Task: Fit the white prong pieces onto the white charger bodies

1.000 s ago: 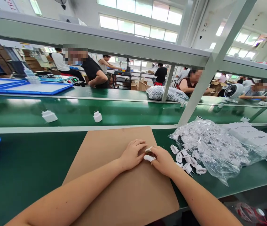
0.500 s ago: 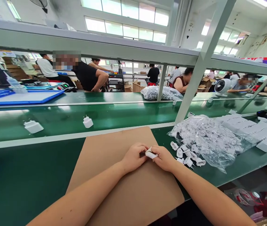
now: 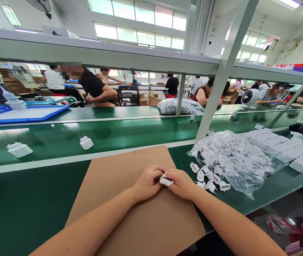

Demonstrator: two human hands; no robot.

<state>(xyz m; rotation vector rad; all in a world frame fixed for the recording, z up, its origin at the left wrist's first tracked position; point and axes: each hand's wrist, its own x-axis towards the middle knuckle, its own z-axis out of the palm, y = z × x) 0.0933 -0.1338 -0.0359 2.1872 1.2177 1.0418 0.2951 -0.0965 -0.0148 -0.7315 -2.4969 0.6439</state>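
My left hand (image 3: 148,182) and my right hand (image 3: 179,183) meet above a brown cardboard sheet (image 3: 125,170) on the green bench. Both are closed, fingertips pressed together. White wrapping (image 3: 166,181) shows at the thumb and forefinger of my right hand. Whatever sits between the fingertips is hidden by them. Right of my right hand lie several loose white plug heads (image 3: 209,177) with metal pins. Behind these spreads a clear plastic bag (image 3: 231,156) full of similar white parts.
Rows of white housings (image 3: 282,145) stand at the right. White plug chargers (image 3: 86,143) lie on the green conveyor belt (image 3: 130,133) beyond the cardboard. A slanted metal post (image 3: 218,89) and shelf beam (image 3: 109,51) cross ahead. Across the belt are co-workers (image 3: 98,87) and a white fan (image 3: 250,97).
The chargers on the belt have shifted left relative to the cardboard. My hands stay together over the sheet, fingers slightly adjusted. The view has moved slightly. A co-worker in black has changed arm position.
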